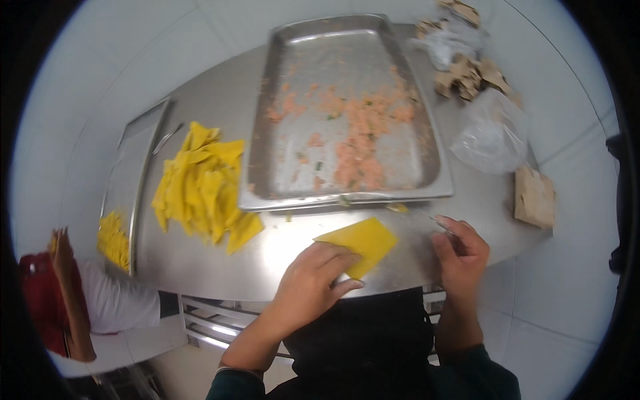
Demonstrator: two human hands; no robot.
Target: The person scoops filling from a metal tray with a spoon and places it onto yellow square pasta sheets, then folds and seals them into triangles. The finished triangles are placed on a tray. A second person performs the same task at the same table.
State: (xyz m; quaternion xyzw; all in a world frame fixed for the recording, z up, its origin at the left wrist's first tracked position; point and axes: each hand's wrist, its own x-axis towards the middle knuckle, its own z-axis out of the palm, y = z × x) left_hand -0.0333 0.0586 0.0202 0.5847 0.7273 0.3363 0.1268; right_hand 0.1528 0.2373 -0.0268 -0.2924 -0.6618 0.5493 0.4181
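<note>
1. Leftmost, a co-worker's raised hand (61,250), near a shallow metal tray (130,173) with yellow pieces (115,241) at its near end, along the steel surface (167,247).
2. Next, a metal utensil (168,139) beside a loose heap of yellow sheets (200,187); overlapping layers, likely to stick or tear under hasty peeling.
3. At centre, left hand (310,279) with grip clamped on a single yellow sheet (370,241), just short of the pan; possible crease or rip from too hard a pinch.
4. Beyond, a deep metal pan (300,202) with scattered pink filling (363,133); near rim in the way, apt to catch a low-carried sheet or spill a scoop.
5. Well apart from the sheet, right hand (465,259), thumb and forefinger near a slim greyish tip (438,221); cannot tell whether clamped on it.
6. Far right, clear plastic bag (493,137), crumpled brown paper (469,79) and brown paper packet (535,199), crowding the pan's right side.
</note>
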